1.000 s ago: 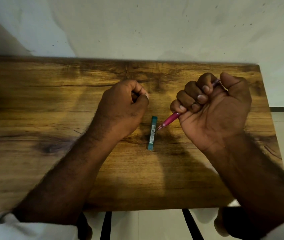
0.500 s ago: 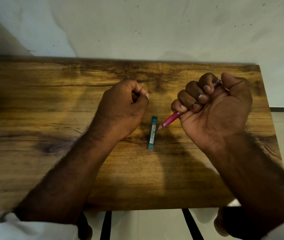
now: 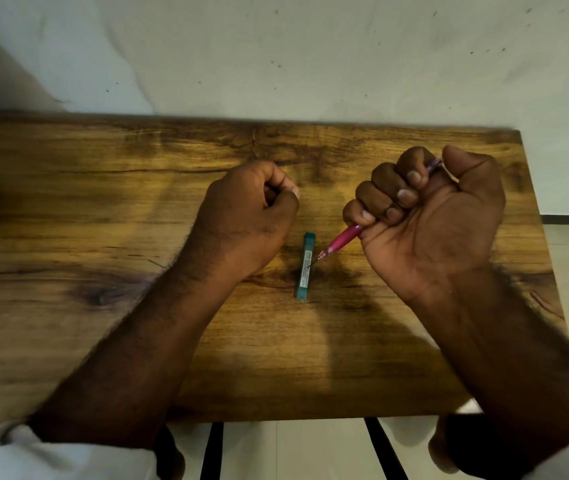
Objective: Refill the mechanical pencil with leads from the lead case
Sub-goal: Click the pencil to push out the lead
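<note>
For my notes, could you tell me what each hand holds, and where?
The right hand fists the pink pencil around its barrel; the left hand's contents cannot be told.

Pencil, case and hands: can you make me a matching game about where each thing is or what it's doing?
Things:
1. mechanical pencil
2. lead case
3. left hand
4. table

States:
A. curled shut, beside the case
B. brown wood, under everything
C. pink, gripped in the right hand
D. teal, lying flat between the hands

Pairs: 1-C, 2-D, 3-A, 4-B
</note>
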